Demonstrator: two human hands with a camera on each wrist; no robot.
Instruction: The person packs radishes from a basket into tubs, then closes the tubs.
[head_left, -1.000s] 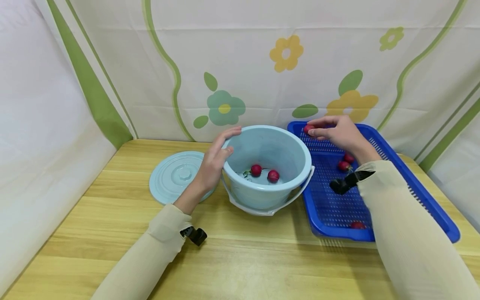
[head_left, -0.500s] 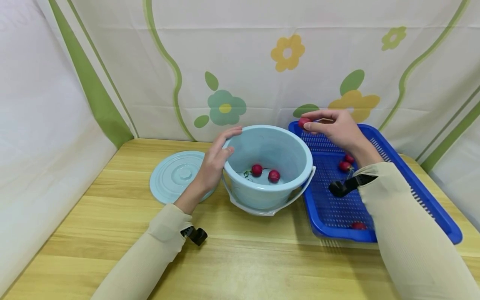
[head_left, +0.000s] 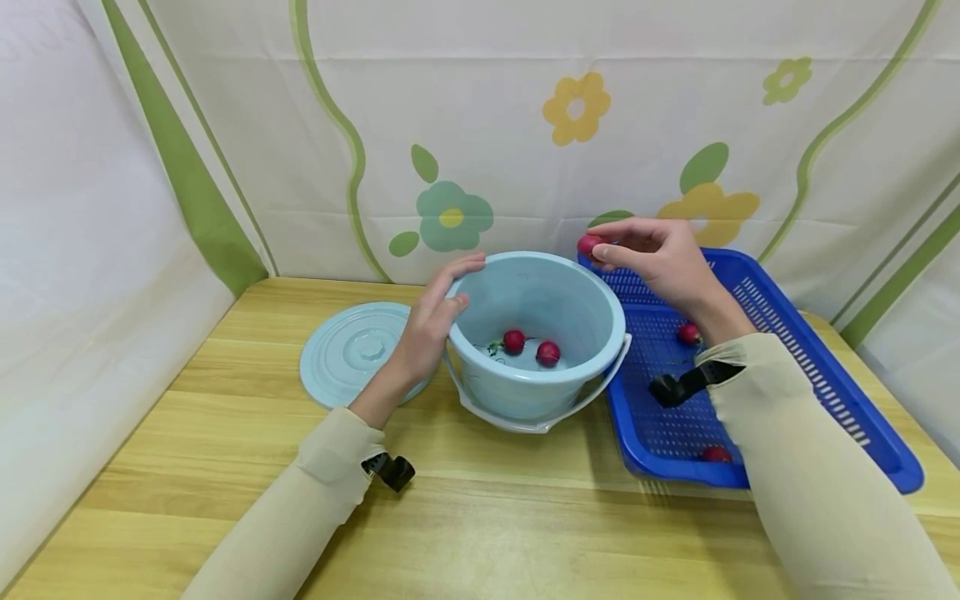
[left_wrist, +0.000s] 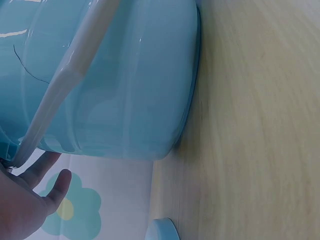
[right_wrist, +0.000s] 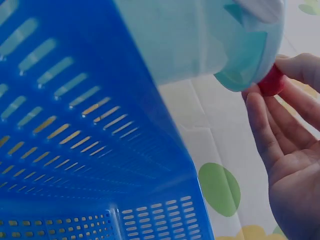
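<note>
The right hand [head_left: 663,258] pinches a small red radish [head_left: 587,245] just beyond the far-right rim of the light-blue plastic bucket [head_left: 536,333], whose left rim the left hand [head_left: 431,321] rests on, fingers relaxed.

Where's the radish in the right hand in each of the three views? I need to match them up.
Head: the held radish is pinched at the right hand fingertips, just above the bucket rim's far right edge.
Left wrist: not in view; only the bucket wall and left hand.
Right wrist: upper right, between the fingertips.
Shared landmark: the light blue bucket.
</note>
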